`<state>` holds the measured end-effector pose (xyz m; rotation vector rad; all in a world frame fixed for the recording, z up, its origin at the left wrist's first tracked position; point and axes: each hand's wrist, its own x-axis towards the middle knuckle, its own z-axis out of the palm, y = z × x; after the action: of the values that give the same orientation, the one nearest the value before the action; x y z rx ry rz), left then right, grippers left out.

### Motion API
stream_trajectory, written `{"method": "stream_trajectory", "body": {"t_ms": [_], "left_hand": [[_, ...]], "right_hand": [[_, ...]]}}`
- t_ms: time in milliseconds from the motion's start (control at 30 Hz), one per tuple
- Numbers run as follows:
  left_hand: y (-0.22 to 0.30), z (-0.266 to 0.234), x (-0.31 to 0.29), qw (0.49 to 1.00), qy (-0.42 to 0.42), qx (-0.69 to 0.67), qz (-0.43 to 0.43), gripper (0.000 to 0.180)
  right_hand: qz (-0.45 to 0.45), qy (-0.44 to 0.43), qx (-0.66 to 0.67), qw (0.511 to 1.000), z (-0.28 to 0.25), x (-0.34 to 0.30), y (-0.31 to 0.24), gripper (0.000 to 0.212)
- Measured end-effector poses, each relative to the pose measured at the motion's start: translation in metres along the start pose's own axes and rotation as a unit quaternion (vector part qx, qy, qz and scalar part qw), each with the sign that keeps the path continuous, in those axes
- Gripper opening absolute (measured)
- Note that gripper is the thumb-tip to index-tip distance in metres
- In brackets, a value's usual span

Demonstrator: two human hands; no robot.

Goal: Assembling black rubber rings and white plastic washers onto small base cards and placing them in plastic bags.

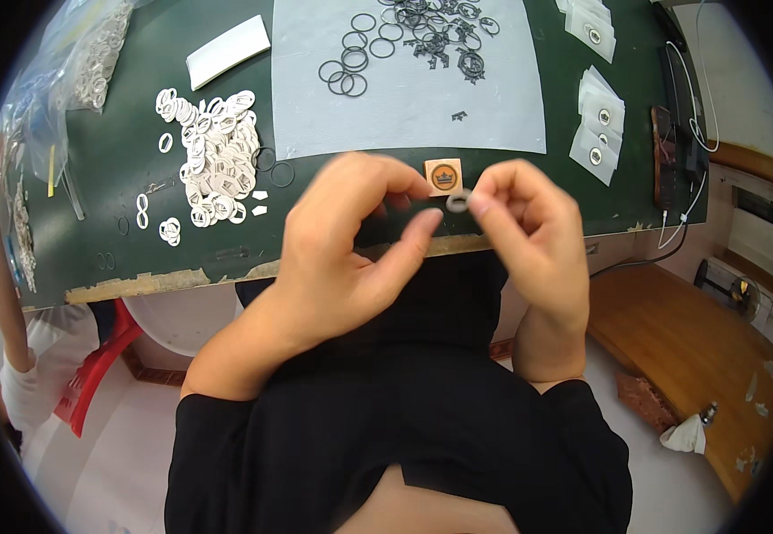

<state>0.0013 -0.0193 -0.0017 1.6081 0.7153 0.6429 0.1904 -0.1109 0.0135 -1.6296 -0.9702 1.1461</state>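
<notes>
A: Here's the right hand [538,227], up by the table's front edge, thumb and forefinger pinching a small pale ring [451,197]!

B: Where exactly does that ring sit?

A: Just by the lower right corner of a wooden block [443,176], the one showing a dark crown in a circle. It's blurred, so I can't tell if ring and block touch.

B: And the left hand [337,245]?

A: Thumb and forefinger spread, a clear gap between them! The forefinger's tip is right beside the block's left side; contact, I can't tell.

B: Busy green table [93,196], this. Beyond the block lies a pale sheet [360,125], with black hoops [357,93] and, to their right, a tangle of small black pieces [470,67].

A: Over on the left, a heap of white rings [222,151], and beyond it a white stack [229,52].

B: Far right, overlapping pale packets [589,125], round emblems showing on them!
</notes>
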Motion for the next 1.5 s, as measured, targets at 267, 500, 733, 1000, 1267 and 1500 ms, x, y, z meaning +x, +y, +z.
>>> {"method": "stream_trajectory", "body": {"t_ms": [267, 500, 733, 1000, 1267, 1500], "left_hand": [[-0.024, -0.008, 0.014, 0.890, 0.014, 0.348, 0.296, 0.033], [-0.023, -0.006, 0.015, 0.884, -0.007, 0.338, 0.322, 0.032], [-0.023, -0.006, 0.015, 0.889, -0.010, 0.331, 0.317, 0.030], [-0.024, -0.006, 0.015, 0.891, -0.014, 0.325, 0.317, 0.029], [-0.023, -0.005, 0.015, 0.891, -0.014, 0.323, 0.317, 0.029], [-0.024, -0.005, 0.015, 0.893, -0.011, 0.322, 0.315, 0.029]], "right_hand": [[0.001, -0.021, -0.077, 0.997, -0.004, 0.029, 0.006, 0.014], [-0.023, -0.014, -0.094, 0.995, -0.001, 0.026, 0.006, 0.012], [-0.037, 0.004, -0.128, 0.991, 0.001, 0.023, 0.007, 0.009], [-0.044, -0.002, -0.132, 0.990, 0.001, 0.022, 0.009, 0.008], [-0.030, -0.003, -0.054, 0.998, -0.002, 0.024, 0.013, 0.011], [-0.015, -0.006, -0.088, 0.996, -0.005, 0.024, 0.006, 0.011]]}}
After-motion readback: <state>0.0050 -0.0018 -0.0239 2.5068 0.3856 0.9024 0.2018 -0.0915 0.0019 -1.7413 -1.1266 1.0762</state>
